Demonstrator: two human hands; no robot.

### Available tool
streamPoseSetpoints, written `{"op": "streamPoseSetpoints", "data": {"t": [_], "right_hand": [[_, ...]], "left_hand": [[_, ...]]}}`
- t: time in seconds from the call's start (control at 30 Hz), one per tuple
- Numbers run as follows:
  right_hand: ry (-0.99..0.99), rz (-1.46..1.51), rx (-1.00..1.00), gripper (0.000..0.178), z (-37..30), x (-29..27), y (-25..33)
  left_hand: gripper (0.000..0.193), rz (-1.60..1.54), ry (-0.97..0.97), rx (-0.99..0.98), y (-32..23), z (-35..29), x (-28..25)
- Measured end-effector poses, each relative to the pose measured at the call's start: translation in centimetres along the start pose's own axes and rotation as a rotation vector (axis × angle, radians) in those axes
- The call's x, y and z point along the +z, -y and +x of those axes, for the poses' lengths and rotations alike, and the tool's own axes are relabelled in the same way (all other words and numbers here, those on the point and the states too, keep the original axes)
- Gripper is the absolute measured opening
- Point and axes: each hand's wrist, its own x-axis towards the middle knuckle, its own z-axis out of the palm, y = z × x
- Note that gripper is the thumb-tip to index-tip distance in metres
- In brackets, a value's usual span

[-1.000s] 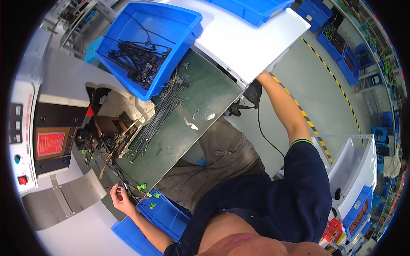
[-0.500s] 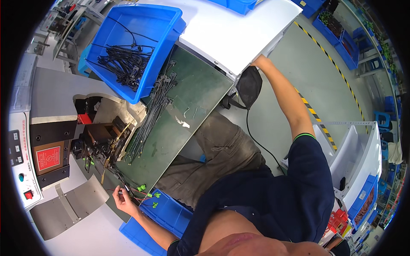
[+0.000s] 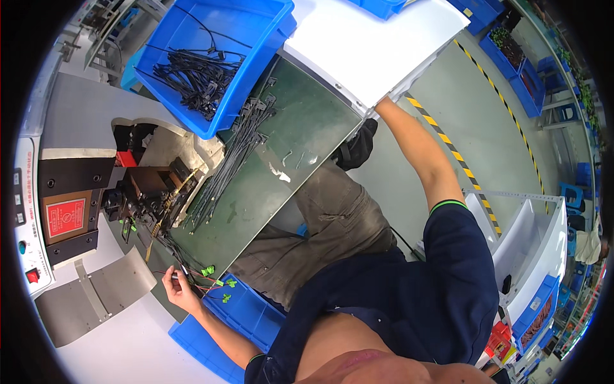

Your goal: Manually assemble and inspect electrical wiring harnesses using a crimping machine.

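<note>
So the left hand (image 3: 178,289) is down by the near end of the desk (image 3: 307,128), fingers curled in close on a small dark piece (image 3: 177,276). That's about all I can make out of it, since the fingers cover most of it. Thin wires (image 3: 199,286) with green clips (image 3: 208,271) sit right beside it, some of them over the lower blue bin (image 3: 256,323), but no clue from here whether they're joined to the piece.

Right hand (image 3: 385,108)? Good luck lol. The arm reaches out to the corner of the white panel (image 3: 384,51) and most of the hand is lost behind the edge, so I can't tell how open it is or if it has hold of anything. Just below is a black bundle (image 3: 358,147), partly behind the desk edge, too dark to name.

The big blue bin (image 3: 259,67) full of black cables (image 3: 198,80) runs out of view up top. Loose cables (image 3: 230,163) lie by it on the desk, their upper ends close to its wall. The machine (image 3: 150,185) on the left is a dark jumble inside, hard to read.
</note>
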Motion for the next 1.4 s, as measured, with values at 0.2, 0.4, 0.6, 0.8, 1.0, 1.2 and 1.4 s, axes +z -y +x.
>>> {"op": "streamPoseSetpoints", "data": {"t": [0.2, 0.4, 0.6, 0.8, 1.0, 1.2, 1.4], "right_hand": [[0.039, -0.105, 0.096, 0.047, -2.6, 0.2, -2.3], [0.104, -0.166, 0.173, 0.041, -4.8, -0.5, -1.9], [-0.246, 0.395, 0.505, 0.031, -7.9, -0.3, -0.9], [-0.617, 0.895, 0.608, 0.034, -14.9, 5.6, -2.2], [-0.165, 0.447, 0.342, 0.032, -17.3, 3.7, -1.1], [0.015, 0.543, 0.447, 0.037, -18.5, -0.4, 1.4], [-0.169, 0.872, 0.49, 0.04, -18.3, -0.3, 2.5]], "left_hand": [[0.017, -0.012, -0.004, 0.009, 0.2, 0.2, 0.1], [0.017, -0.009, -0.02, 0.011, 0.8, -0.1, -0.4], [0.019, 0.073, -0.035, 0.079, 1.6, -0.2, -1.0], [0.029, -0.07, -0.212, -0.081, -3.0, -0.7, 1.6], [0.026, 0.509, -0.169, 0.264, -5.0, -4.3, -1.4], [0.018, 0.287, 0.193, 0.561, -18.0, -13.0, 6.5], [0.043, -0.018, 0.846, 0.709, -23.8, -14.8, 27.8]]}}
